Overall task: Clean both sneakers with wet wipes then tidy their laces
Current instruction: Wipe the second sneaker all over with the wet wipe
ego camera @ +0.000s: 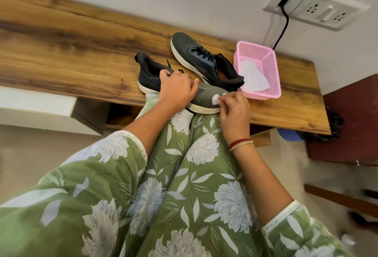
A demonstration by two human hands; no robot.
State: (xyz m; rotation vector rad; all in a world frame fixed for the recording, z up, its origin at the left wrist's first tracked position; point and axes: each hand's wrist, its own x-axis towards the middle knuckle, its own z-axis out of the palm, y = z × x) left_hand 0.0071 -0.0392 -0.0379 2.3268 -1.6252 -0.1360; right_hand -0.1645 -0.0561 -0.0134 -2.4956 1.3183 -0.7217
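Two dark grey sneakers with white soles lie on a wooden table (71, 52). The near sneaker (150, 75) sits at the table's front edge, toe pointing right. My left hand (178, 89) grips it over the laces and midfoot. My right hand (233, 111) pinches a small white wet wipe (215, 99) against the toe. The far sneaker (202, 60) lies behind it, black laces tied, heel toward a pink basket (266, 60).
The pink mesh basket holds a used white wipe (253, 78). A wall socket (313, 3) with a black cable is above it. A dark red cabinet (351, 121) stands right of the table. My lap in green floral cloth fills the foreground.
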